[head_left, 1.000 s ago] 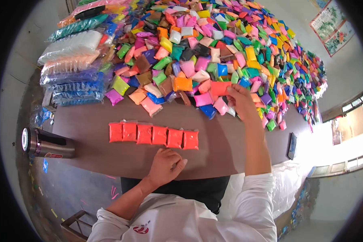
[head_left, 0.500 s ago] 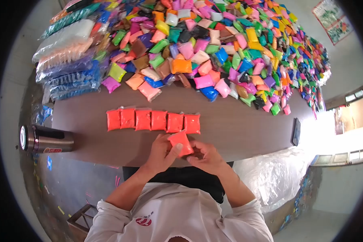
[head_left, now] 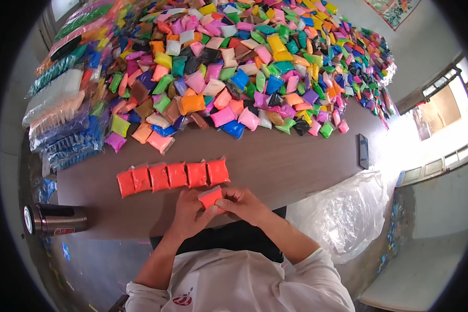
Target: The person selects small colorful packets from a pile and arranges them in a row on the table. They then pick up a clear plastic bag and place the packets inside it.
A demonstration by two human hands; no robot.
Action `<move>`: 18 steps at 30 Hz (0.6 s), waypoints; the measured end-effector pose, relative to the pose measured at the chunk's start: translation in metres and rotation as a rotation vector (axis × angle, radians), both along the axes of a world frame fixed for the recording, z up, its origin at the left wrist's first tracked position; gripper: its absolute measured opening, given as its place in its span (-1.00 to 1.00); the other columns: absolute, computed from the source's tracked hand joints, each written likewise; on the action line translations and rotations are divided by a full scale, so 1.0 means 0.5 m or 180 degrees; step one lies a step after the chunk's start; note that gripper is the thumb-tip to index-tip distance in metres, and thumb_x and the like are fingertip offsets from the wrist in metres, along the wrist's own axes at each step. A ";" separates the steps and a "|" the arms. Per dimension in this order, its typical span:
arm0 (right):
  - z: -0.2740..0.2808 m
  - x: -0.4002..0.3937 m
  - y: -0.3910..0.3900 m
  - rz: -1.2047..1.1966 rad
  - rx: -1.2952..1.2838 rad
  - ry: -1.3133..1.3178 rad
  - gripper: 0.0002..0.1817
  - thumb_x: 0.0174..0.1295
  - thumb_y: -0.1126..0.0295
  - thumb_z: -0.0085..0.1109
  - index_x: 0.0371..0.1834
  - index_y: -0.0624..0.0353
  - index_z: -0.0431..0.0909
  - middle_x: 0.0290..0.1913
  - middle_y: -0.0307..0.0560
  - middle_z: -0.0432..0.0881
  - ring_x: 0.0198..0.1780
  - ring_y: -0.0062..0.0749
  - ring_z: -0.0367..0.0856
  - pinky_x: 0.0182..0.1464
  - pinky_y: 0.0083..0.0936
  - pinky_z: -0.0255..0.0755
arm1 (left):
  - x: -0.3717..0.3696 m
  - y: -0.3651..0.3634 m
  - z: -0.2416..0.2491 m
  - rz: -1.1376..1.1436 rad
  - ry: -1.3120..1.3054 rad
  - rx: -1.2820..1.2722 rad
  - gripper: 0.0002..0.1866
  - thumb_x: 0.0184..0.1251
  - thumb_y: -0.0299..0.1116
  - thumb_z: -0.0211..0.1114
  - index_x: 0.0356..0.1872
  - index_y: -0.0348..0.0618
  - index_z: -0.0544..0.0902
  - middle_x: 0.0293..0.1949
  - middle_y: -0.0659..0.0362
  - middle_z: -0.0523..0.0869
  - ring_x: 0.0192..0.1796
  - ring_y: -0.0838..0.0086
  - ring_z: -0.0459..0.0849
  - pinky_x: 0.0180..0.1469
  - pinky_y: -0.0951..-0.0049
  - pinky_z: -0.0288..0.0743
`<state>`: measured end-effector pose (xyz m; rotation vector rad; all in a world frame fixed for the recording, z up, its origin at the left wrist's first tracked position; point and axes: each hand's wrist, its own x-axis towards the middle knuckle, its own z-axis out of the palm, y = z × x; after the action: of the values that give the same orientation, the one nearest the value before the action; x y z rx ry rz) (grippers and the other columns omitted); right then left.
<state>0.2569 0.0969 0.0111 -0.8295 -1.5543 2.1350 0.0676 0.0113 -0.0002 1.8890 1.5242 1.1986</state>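
- Flask (head_left: 57,220): red label (head_left: 64,231), writing too small to read.
- Shirt (head_left: 234,275): red logo (head_left: 182,300), lettering likewise too small.
- Packet (head_left: 210,197), red: gripped by left hand (head_left: 189,214) and right hand (head_left: 242,204) together, near the bench (head_left: 275,166)'s front edge, just below the right end of the row (head_left: 177,175) of six.
- Brown top shows between row and phone (head_left: 363,151), which lies near the right edge.

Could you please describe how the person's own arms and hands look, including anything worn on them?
The left hand and right hand are both bare and ungloved. The white sleeves end around the elbows, leaving the forearms uncovered. They belong to a white top with a round red emblem on its front; the small lettering beside it is unreadable.
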 end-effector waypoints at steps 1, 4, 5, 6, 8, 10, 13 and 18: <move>-0.003 0.002 -0.001 -0.0015 0.0151 0.0015 -0.67 0.44 0.14 0.31 0.02 0.18 0.68 -0.32 -0.28 0.64 -0.32 -0.65 0.57 -0.25 -0.60 0.50 | -0.003 -0.002 -0.005 -0.0028 0.0011 -0.0085 -0.71 0.38 -0.12 0.33 -0.39 -0.14 0.73 -0.34 0.15 0.71 -0.23 0.25 0.60 -0.08 0.23 0.33; 0.024 0.031 0.013 -0.0560 0.1136 -0.1348 -0.66 0.41 0.22 0.33 0.04 0.27 0.65 -0.35 -0.25 0.67 -0.30 -0.62 0.62 -0.22 -0.55 0.53 | -0.005 -0.001 -0.010 -0.0003 -0.0056 -0.0264 -0.71 0.36 -0.17 0.33 -0.44 -0.17 0.69 -0.34 0.17 0.72 -0.27 0.30 0.59 -0.08 0.28 0.32; 0.034 0.042 0.027 -0.0842 0.1271 -0.1322 -0.66 0.40 0.24 0.34 0.05 0.28 0.64 -0.36 -0.21 0.68 -0.29 -0.59 0.64 -0.22 -0.52 0.54 | 0.002 0.000 -0.004 0.0078 -0.0154 -0.0273 -0.74 0.33 -0.21 0.35 -0.46 -0.17 0.68 -0.36 0.19 0.72 -0.29 0.33 0.59 -0.09 0.30 0.32; 0.046 0.053 0.047 -0.1113 0.1397 -0.1295 -0.66 0.39 0.26 0.34 0.05 0.30 0.63 -0.36 -0.17 0.70 -0.29 -0.56 0.67 -0.22 -0.50 0.55 | 0.008 -0.003 -0.001 0.0168 -0.0255 -0.0292 -0.76 0.30 -0.25 0.38 -0.48 -0.17 0.66 -0.37 0.21 0.72 -0.32 0.35 0.59 -0.10 0.31 0.32; 0.046 0.065 0.070 -0.1479 0.1594 -0.1276 -0.66 0.37 0.27 0.35 0.05 0.31 0.63 -0.35 -0.09 0.74 -0.27 -0.48 0.71 -0.21 -0.45 0.57 | 0.013 -0.003 0.000 0.0202 -0.0170 -0.0234 -0.81 0.24 -0.31 0.41 -0.49 -0.16 0.66 -0.39 0.23 0.72 -0.35 0.37 0.59 -0.11 0.32 0.32; 0.019 0.072 0.096 -0.1692 0.1776 -0.1289 -0.67 0.36 0.28 0.35 0.04 0.29 0.63 -0.30 0.00 0.77 -0.26 -0.39 0.76 -0.20 -0.39 0.58 | 0.017 0.002 0.000 0.0250 -0.0082 -0.0150 -0.84 0.20 -0.34 0.43 -0.50 -0.13 0.65 -0.41 0.26 0.71 -0.36 0.39 0.59 -0.12 0.31 0.33; -0.008 0.064 0.107 -0.1622 0.2211 -0.1525 -0.70 0.35 0.29 0.35 0.01 0.27 0.63 -0.26 0.12 0.78 -0.24 -0.19 0.79 -0.17 -0.33 0.59 | 0.021 0.002 -0.003 0.0297 0.0027 -0.0101 -0.84 0.17 -0.35 0.44 -0.52 -0.09 0.64 -0.44 0.28 0.69 -0.37 0.39 0.59 -0.13 0.31 0.34; -0.015 0.038 0.100 -0.1539 0.2833 -0.1952 -0.65 0.32 0.27 0.40 0.02 0.28 0.63 -0.31 0.08 0.76 -0.25 -0.24 0.79 -0.19 -0.36 0.60 | 0.023 0.003 -0.008 0.0372 0.0164 -0.0006 -0.84 0.16 -0.36 0.45 -0.52 -0.07 0.63 -0.46 0.29 0.68 -0.36 0.38 0.59 -0.14 0.31 0.34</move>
<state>0.2758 0.1469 0.0036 -1.3635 -2.0327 0.7201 0.0789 0.0128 -0.0042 1.8655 1.6830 1.2063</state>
